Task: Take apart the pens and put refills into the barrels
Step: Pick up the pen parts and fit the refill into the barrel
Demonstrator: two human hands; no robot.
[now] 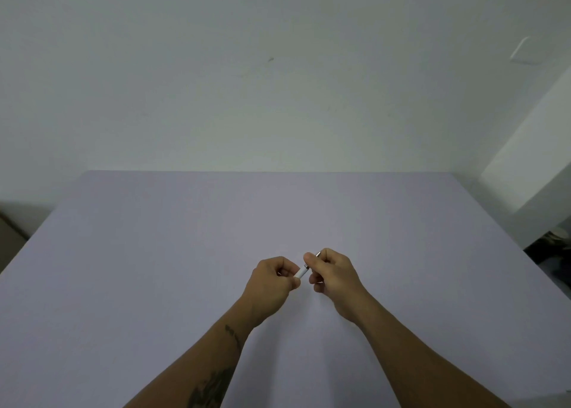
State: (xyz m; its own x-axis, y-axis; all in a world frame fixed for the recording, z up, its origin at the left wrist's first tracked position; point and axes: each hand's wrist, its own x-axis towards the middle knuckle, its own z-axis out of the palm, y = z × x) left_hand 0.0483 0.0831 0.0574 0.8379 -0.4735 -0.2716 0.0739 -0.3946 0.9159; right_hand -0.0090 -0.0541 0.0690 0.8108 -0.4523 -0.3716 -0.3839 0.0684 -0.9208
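A white pen [301, 273] with a metal tip end is held between both hands above the pale lilac table [154, 253], tilted up to the right. My left hand [273, 284] is closed around its lower white barrel end. My right hand [332, 273] pinches the upper part, where a silvery ring and the metal end [318, 254] poke out past the fingers. Most of the pen is hidden inside the two fists. No refill or other pen part is visible.
The table runs back to a plain white wall [278, 83]. A white block or pillar [531, 160] stands at the right, with dark clutter [553, 253] on the floor beside the table's right edge. Floor shows at the far left.
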